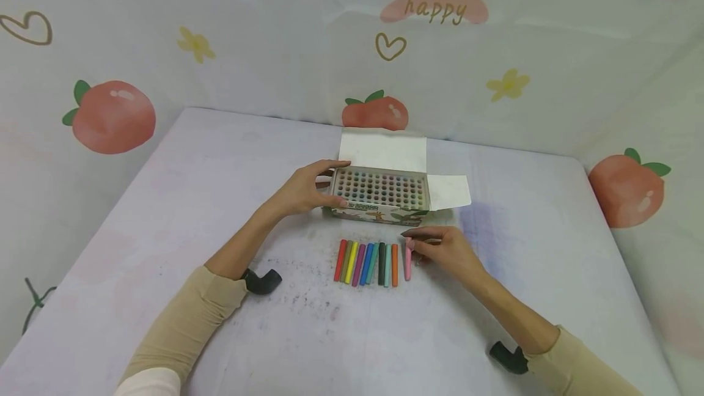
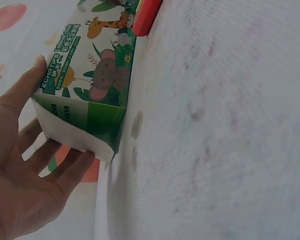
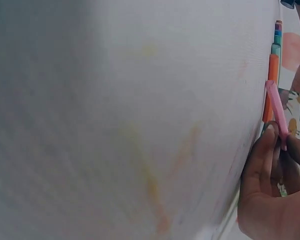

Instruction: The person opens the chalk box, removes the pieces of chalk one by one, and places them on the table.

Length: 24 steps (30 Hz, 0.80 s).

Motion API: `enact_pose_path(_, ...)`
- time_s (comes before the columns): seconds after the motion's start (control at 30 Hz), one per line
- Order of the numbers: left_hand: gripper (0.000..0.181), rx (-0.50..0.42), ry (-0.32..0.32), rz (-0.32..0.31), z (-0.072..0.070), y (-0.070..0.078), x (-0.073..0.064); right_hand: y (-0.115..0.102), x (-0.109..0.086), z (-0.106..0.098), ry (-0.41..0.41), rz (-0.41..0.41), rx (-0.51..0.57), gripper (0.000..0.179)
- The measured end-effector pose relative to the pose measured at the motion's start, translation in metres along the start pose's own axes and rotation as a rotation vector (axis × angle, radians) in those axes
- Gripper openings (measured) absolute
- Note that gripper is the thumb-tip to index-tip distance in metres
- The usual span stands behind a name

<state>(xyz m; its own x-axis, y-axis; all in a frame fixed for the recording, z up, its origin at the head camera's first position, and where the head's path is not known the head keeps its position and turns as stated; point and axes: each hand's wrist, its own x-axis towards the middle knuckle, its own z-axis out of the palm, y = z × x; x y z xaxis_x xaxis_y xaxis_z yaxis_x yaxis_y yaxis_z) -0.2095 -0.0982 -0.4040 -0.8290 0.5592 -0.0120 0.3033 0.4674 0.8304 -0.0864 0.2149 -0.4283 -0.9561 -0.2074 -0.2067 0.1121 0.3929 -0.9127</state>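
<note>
My left hand [image 1: 300, 190] grips the left end of an open chalk box [image 1: 379, 211], thumb at the front edge and fingers at the back. In the left wrist view the box's printed side [image 2: 97, 60] shows a giraffe and an elephant, with a folded end flap [image 2: 72, 131] by the fingers. Rows of coloured chalk ends [image 1: 382, 187] fill the box. My right hand [image 1: 448, 251] pinches the upper end of a pink chalk stick [image 1: 407, 264]. It is at the right end of a row of chalk, just beside an orange stick [image 1: 395, 266].
The row runs left through several colours to a red stick [image 1: 340, 260]. The box's lid [image 1: 383, 147] stands raised at the back, and a side flap [image 1: 449, 191] juts right. Chalk smudges mark the white tabletop [image 1: 308, 335]. A fruit-print cloth [image 1: 275, 47] hangs behind.
</note>
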Motion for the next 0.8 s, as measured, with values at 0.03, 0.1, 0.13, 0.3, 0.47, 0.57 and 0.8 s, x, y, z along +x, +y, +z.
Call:
enact_pose_path(0.03,0.081,0.001,0.0,0.001,0.0,-0.0001,0.0003,0.0003,0.0003,0.0,0.001,0.001,-0.003,0.031)
enact_pose_path(0.1,0.082,0.012,0.004,0.011,0.0,-0.0005,0.0012,0.0006,0.001,0.0003,0.004,-0.003,-0.016,0.028)
enact_pose_path(0.13,0.082,0.025,0.007,0.015,-0.0001,-0.0006,0.0015,0.0007,0.0014,0.0006,0.004,-0.005,-0.025,0.027)
enact_pose_path(0.3,0.082,0.101,0.023,0.041,-0.0011,-0.0024,0.003,-0.0002,0.0024,0.0016,0.012,-0.011,-0.097,0.022)
enact_pose_path(0.47,0.083,0.143,0.032,0.055,-0.0026,-0.0043,0.0045,-0.0014,0.0039,0.0027,0.021,0.006,-0.131,0.02)
enact_pose_path(0.57,0.084,0.159,0.037,0.058,-0.0034,-0.0048,0.0048,-0.0013,0.0051,0.0032,0.018,0.014,-0.146,0.019)
enact_pose_path(0.8,0.083,0.189,0.036,0.06,-0.007,-0.0037,0.0044,-0.0013,0.0078,0.004,0.019,0.002,-0.199,0.018)
